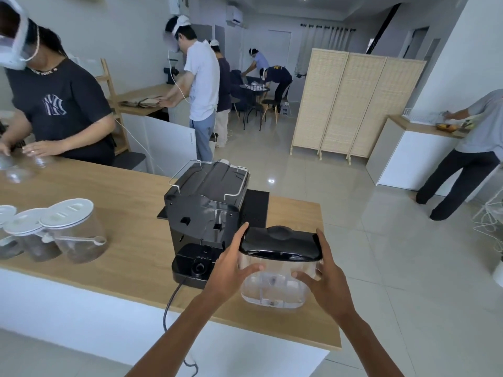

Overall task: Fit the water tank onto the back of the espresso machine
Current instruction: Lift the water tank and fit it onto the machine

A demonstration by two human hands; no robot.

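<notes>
Jars (pixel 73 229): three clear ones with white lids, near left on the wooden counter (pixel 117 191), touching each other.
Black mat (pixel 255 205): lies flat, far side of the counter.
Folding screen (pixel 356 104): pale woven panels, far right, upright on the tiled floor (pixel 340 202).
Round table (pixel 254 89): dark, far in the room.

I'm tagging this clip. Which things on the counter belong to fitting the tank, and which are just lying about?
In the job:
water tank, held by left hand and right hand
espresso machine

Lying about:
lidded glass jars
black mat
</notes>
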